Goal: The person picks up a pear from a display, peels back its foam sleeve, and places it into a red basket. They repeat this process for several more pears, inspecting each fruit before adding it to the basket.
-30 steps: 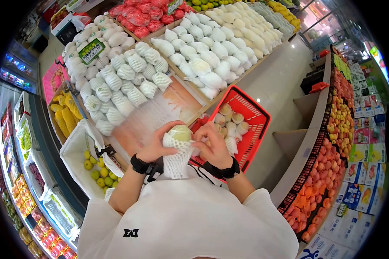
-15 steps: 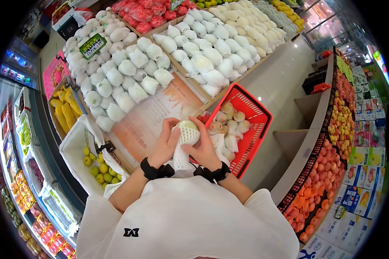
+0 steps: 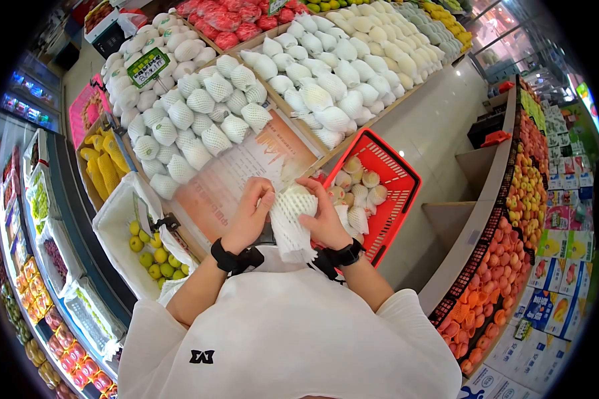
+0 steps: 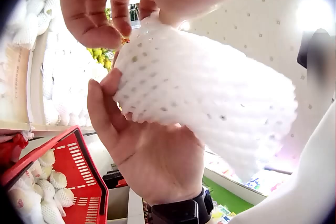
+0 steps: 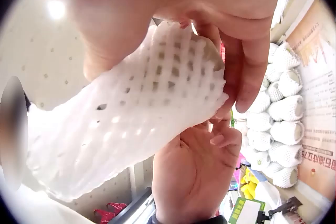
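Note:
A pale green fruit sits inside a white foam net sleeve [image 3: 291, 216], held in front of the chest, with the slack end of the sleeve hanging toward the shirt. My right hand [image 3: 327, 219] grips the netted fruit from its right side, thumb across the net and fingers round the far side. On the other side, my left hand [image 3: 248, 214] pinches the sleeve's edge with thumb and curled fingers; the left wrist view shows the net [image 4: 157, 71] drawn up to these fingers. Through the mesh in the right wrist view, the fruit [image 5: 212, 56] shows at the sleeve's open end.
A red shopping basket [image 3: 396, 199] with several netted fruits stands at the right. Ahead, netted fruits [image 3: 199, 100] are piled on the display beside a bare printed board [image 3: 246, 156]. A white-lined crate [image 3: 110, 229] of yellow-green fruit is at the left.
The net has been drawn up over the fruit, which showed bare on top a second ago. The left hand has shifted from round the fruit to the sleeve's left edge.

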A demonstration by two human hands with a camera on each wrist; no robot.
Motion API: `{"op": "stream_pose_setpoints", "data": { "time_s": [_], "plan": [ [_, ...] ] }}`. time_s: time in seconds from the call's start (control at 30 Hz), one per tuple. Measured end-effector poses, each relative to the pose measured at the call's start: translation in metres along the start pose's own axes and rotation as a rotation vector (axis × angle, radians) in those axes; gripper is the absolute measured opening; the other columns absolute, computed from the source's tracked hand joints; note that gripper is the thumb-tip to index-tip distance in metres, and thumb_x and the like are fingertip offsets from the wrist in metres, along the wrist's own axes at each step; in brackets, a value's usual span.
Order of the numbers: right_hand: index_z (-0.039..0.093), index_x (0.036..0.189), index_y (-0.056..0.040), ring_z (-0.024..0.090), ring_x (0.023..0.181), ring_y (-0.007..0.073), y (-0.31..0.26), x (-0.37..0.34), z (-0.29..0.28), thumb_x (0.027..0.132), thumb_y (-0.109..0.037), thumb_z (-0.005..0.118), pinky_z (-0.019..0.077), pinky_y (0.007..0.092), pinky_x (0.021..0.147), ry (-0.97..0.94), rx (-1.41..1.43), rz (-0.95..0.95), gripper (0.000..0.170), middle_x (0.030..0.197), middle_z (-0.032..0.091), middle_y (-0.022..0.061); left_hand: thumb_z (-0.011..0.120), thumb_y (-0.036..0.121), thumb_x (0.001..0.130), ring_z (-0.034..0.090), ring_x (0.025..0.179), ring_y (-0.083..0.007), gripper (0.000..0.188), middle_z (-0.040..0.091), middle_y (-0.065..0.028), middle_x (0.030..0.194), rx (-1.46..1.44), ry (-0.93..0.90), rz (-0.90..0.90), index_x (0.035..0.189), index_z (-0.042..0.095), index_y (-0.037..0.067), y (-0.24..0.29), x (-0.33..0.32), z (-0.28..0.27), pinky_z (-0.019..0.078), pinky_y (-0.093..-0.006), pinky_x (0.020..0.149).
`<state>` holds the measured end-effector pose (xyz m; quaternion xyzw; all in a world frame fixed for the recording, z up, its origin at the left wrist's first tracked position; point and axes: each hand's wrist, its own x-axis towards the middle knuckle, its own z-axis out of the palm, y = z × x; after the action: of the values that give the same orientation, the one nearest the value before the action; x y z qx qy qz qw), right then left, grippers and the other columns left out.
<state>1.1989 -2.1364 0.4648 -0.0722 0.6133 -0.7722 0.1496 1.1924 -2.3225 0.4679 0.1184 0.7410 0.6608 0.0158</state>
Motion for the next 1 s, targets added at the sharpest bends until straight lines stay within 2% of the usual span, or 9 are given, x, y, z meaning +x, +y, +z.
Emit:
{"op": "stream_pose_setpoints", "data": {
  "time_s": [0.1,0.37,0.57,0.7,0.8,0.83,0.9,0.93,1.0],
  "plan": [
    [0.034,0.132,-0.0023,0.047,0.113,0.0154,0.008,-0.001,-0.003,0.075,-0.008,0.068,0.0392,0.029,0.096,-0.123,0.145,0.015,0.066,0.12,0.047,0.0071,0.048,0.016,0.096,0.04,0.067,-0.0069,0.014,0.044,0.0002,0.078,-0.147,0.013,-0.173,0.089,0.046,0.005,0.001,-0.003,0.001,0.0379,-0.0217,0.061],
    [0.034,0.132,0.0007,0.053,0.113,0.0181,0.014,-0.004,-0.003,0.074,-0.039,0.073,0.0426,0.031,0.097,-0.232,0.613,0.188,0.081,0.124,0.051,0.0096,0.053,0.01,0.091,0.037,0.063,-0.0096,0.012,0.039,-0.0012,0.068,-0.005,0.067,-0.083,0.088,0.044,0.003,0.002,-0.004,-0.004,0.0357,-0.0236,0.058],
    [0.032,0.136,0.0001,0.052,0.115,0.019,0.03,-0.017,0.008,0.085,-0.034,0.062,0.0423,0.0327,0.098,-0.058,0.884,0.413,0.068,0.129,0.048,0.0119,0.057,0.008,0.089,0.039,0.059,-0.0139,0.014,0.041,-0.0064,0.066,0.114,0.107,-0.091,0.087,0.044,0.002,-0.013,-0.001,-0.003,0.0372,-0.0265,0.057],
    [0.033,0.136,-0.0012,0.052,0.114,0.0188,0.028,-0.012,0.016,0.089,-0.025,0.057,0.0422,0.0332,0.098,-0.059,0.862,0.293,0.058,0.126,0.05,0.0114,0.054,0.011,0.092,0.045,0.064,-0.0137,0.01,0.048,-0.0051,0.071,0.132,0.014,-0.118,0.094,0.049,0.003,-0.022,0.002,-0.005,0.0396,-0.0248,0.061],
    [0.036,0.134,-0.0014,0.052,0.113,0.0183,0.027,-0.011,0.016,0.089,-0.019,0.058,0.0421,0.0328,0.097,0.062,0.659,0.156,0.054,0.125,0.051,0.0106,0.046,0.023,0.097,0.054,0.084,-0.0142,0.026,0.057,-0.0052,0.094,-0.41,-0.069,-0.414,0.116,0.05,0.005,-0.031,-0.004,-0.007,0.0443,-0.0249,0.075],
    [0.04,0.131,-0.0009,0.052,0.112,0.0183,0.025,-0.008,0.016,0.088,-0.016,0.059,0.0417,0.0326,0.096,0.116,0.405,0.107,0.049,0.126,0.051,0.0102,0.046,0.023,0.097,0.054,0.084,-0.0142,0.026,0.057,-0.0052,0.094,-0.411,-0.071,-0.413,0.116,0.05,0.005,-0.023,-0.005,-0.008,0.0443,-0.0249,0.075],
    [0.044,0.128,-0.0004,0.052,0.112,0.0183,0.021,-0.005,0.017,0.087,-0.012,0.06,0.0414,0.0324,0.096,0.172,0.152,0.059,0.046,0.127,0.05,0.0098,0.034,0.033,0.101,0.05,0.114,-0.016,0.044,0.048,-0.0075,0.128,-1.03,-0.159,-0.676,0.136,0.036,0.007,0.004,-0.006,-0.013,0.0428,-0.0309,0.095],
    [0.049,0.125,-0.0014,0.051,0.112,0.0196,0.021,-0.004,0.02,0.084,-0.011,0.062,0.0414,0.0321,0.095,0.166,-0.05,-0.024,0.044,0.128,0.049,0.0104,0.033,0.035,0.1,0.045,0.123,-0.0202,0.051,0.04,-0.0092,0.138,-1.102,-0.224,-0.684,0.142,0.025,0.007,0.007,-0.006,-0.014,0.0384,-0.0363,0.103],
    [0.053,0.123,-0.0024,0.051,0.113,0.0208,0.015,-0.004,0.027,0.082,-0.01,0.064,0.0414,0.0319,0.094,0.157,-0.251,-0.103,0.043,0.13,0.048,0.011,0.034,0.033,0.1,0.045,0.122,-0.0202,0.05,0.04,-0.0092,0.138,-1.118,-0.251,-0.677,0.142,0.024,0.007,0.009,-0.004,-0.014,0.0387,-0.036,0.102]
  ]
}}
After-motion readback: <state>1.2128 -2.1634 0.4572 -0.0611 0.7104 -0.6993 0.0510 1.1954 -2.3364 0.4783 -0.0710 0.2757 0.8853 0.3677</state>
